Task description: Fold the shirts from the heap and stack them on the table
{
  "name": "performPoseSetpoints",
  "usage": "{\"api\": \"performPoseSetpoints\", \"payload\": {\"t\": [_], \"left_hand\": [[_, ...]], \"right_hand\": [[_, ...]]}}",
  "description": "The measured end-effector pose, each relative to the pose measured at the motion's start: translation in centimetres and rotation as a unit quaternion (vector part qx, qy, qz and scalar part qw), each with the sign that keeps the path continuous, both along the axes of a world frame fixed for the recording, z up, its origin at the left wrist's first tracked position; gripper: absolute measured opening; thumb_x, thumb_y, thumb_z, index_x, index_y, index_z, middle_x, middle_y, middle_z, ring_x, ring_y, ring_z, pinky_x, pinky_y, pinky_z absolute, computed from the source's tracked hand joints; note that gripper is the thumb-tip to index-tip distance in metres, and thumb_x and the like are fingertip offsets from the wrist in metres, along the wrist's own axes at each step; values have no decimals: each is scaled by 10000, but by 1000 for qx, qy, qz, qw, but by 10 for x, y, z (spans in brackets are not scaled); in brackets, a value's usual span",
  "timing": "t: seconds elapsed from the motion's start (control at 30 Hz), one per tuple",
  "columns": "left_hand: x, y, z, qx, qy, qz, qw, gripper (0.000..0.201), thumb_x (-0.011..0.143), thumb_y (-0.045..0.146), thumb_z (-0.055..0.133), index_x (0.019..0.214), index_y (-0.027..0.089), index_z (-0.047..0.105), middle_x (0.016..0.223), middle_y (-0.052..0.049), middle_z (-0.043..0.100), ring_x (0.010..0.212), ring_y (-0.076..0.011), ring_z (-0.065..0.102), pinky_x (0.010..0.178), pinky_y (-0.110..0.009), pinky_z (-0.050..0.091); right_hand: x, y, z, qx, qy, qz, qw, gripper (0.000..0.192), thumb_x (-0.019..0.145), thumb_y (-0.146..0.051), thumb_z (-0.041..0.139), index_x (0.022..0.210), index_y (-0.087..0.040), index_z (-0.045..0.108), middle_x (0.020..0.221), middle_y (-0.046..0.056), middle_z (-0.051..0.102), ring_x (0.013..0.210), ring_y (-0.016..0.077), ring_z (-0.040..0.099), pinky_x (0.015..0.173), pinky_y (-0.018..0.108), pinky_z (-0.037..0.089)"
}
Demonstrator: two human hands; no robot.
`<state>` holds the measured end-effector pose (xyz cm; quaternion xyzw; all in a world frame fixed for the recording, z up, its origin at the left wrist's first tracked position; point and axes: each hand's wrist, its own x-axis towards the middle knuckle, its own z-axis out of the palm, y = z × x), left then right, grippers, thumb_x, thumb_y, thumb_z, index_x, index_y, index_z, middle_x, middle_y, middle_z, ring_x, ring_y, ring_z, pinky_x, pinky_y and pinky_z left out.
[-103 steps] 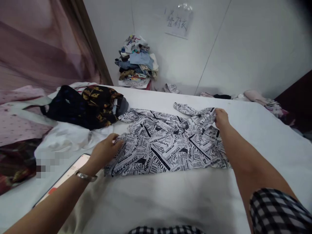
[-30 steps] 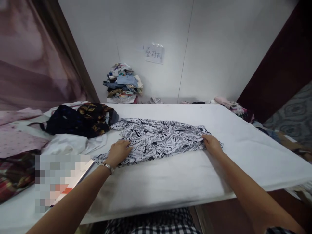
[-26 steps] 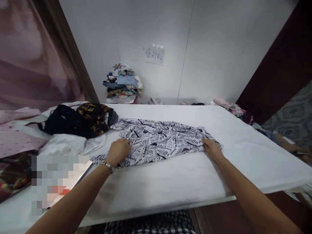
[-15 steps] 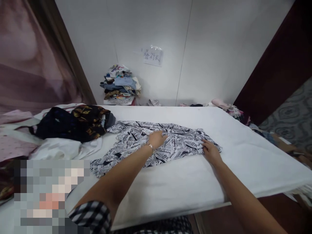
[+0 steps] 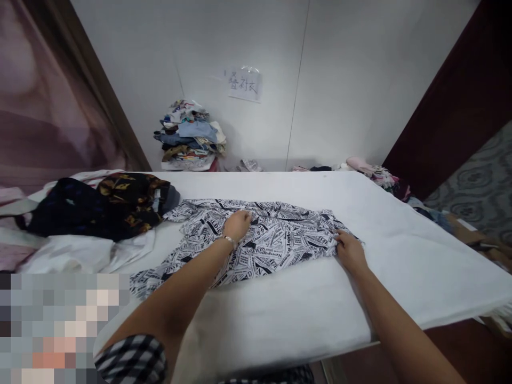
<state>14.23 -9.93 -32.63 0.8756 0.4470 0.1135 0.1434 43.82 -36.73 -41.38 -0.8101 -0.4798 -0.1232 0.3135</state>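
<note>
A black-and-white newspaper-print shirt [image 5: 272, 242] lies spread across the white table, its cloth wrinkled and its lower left part reaching under my left forearm. My left hand [image 5: 238, 225] is closed over the shirt's middle, its fingertips pinching the fabric near the upper edge. At the shirt's right end, my right hand [image 5: 352, 252] grips the border between thumb and fingers. The undersides of both hands' fingers are partly hidden.
Dark patterned clothes [image 5: 132, 200] and a white garment [image 5: 80, 253] are heaped at the left. A tall stack of folded clothes [image 5: 190, 136] stands by the wall. More clothes [image 5: 372, 173] lie beyond the far right edge of the white table [image 5: 412, 266]. A handwritten sign [image 5: 245, 84] hangs above.
My left hand has moved left along the shirt, with its fingers more drawn together. My right hand stays at the right end. The view has shifted slightly.
</note>
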Motion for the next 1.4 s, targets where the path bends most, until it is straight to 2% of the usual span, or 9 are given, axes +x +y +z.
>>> {"api": "performPoseSetpoints", "payload": {"t": [0.2, 0.37, 0.47, 0.6, 0.8, 1.0, 1.17, 1.3, 1.4], "left_hand": [[-97, -45, 1, 61, -59, -192, 978, 359, 953, 433, 415, 1046, 209, 681, 1088, -97, 717, 1046, -241, 631, 946, -384, 459], [-194, -73, -26, 85, -47, -215, 972, 358, 844, 467, 592, 1167, 346, 687, 1225, -62, 703, 1148, -284, 622, 1014, -442, 461], [-226, -71, -41, 115, -9, -196, 974, 391, 811, 416, 596, 1195, 409, 668, 1263, -23, 691, 1167, -287, 623, 1009, -452, 480], [-234, -57, -46, 158, 32, -176, 971, 452, 791, 209, 479, 1171, 323, 697, 1220, -59, 711, 1126, -285, 651, 976, -453, 501], [-212, -49, -33, 145, 94, -137, 975, 596, 742, 23, 366, 1211, 213, 682, 1286, -114, 668, 1188, -303, 613, 949, -474, 506], [-208, -50, -10, 179, 63, -91, 978, 393, 808, 70, 383, 971, 201, 715, 1075, -108, 718, 1034, -276, 648, 853, -384, 524], [-234, -57, -12, 202, 13, -110, 973, 320, 769, 87, 423, 875, 236, 686, 1008, -73, 725, 974, -264, 655, 815, -369, 522], [-244, -63, -22, 190, 38, -124, 973, 351, 757, 45, 406, 872, 221, 686, 1010, -80, 731, 972, -259, 659, 827, -376, 523], [-241, -61, -26, 194, 45, -103, 975, 357, 789, 52, 406, 944, 202, 691, 1068, -98, 717, 1012, -266, 649, 836, -387, 525]], "right_hand": [[4, -12, 5, 44, 16, -32, 998, 304, 757, -188, 466, 929, -212, 716, 1183, 103, 692, 1131, 293, 625, 1048, 503, 452], [5, -27, 17, 109, 37, -115, 987, 253, 825, -302, 507, 943, -215, 713, 1151, 133, 694, 1124, 320, 613, 1019, 545, 459], [-5, -33, 20, 83, 25, -39, 995, 347, 791, -225, 470, 1050, -214, 700, 1221, 113, 672, 1182, 302, 586, 1047, 543, 436], [-22, -35, 20, -39, -22, 87, 995, 622, 677, -87, 457, 1251, -243, 640, 1402, 68, 570, 1362, 286, 442, 1099, 554, 369], [-19, -26, 26, -150, -69, 95, 982, 635, 715, -33, 435, 1288, -226, 631, 1335, 96, 619, 1247, 268, 539, 1041, 509, 420], [-17, -24, 43, -102, -119, 76, 985, 323, 753, -81, 454, 897, -165, 730, 900, 114, 691, 896, 274, 615, 835, 434, 500], [-24, -49, 33, -41, -83, 129, 987, 259, 727, -78, 456, 737, -208, 679, 1089, 108, 696, 1043, 292, 614, 921, 464, 492], [-25, -60, 16, -73, -41, 121, 989, 382, 718, -95, 435, 951, -198, 720, 1147, 106, 704, 1053, 270, 647, 947, 468, 512], [-26, -59, 15, -100, -83, 131, 983, 476, 759, -138, 453, 1180, -146, 673, 1210, 145, 675, 1130, 288, 614, 1009, 480, 476]]}}
